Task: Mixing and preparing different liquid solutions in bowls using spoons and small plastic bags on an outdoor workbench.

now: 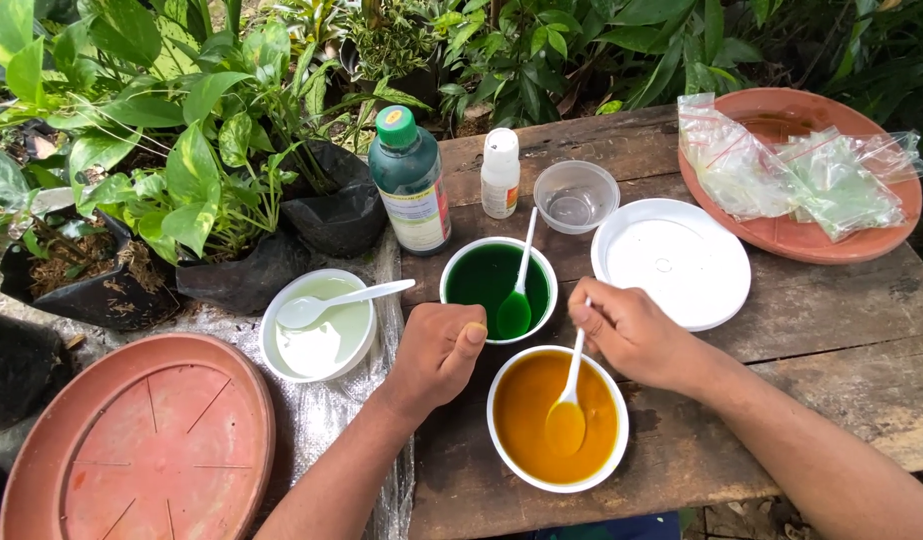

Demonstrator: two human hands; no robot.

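On a wooden table point(841, 320), a white spoon point(569, 395) is gripped by the right hand point(631, 335) in an orange-filled bowl point(556, 418); the left hand point(436, 350) is rested clenched, empty.

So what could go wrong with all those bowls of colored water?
The orange bowl sits near the front edge of the wooden table, so hard stirring by the right hand with its spoon might slop liquid over or tip it. The left hand rests right beside the green bowl, whose spoon leans on the rim; a bump could flick green liquid into the orange.
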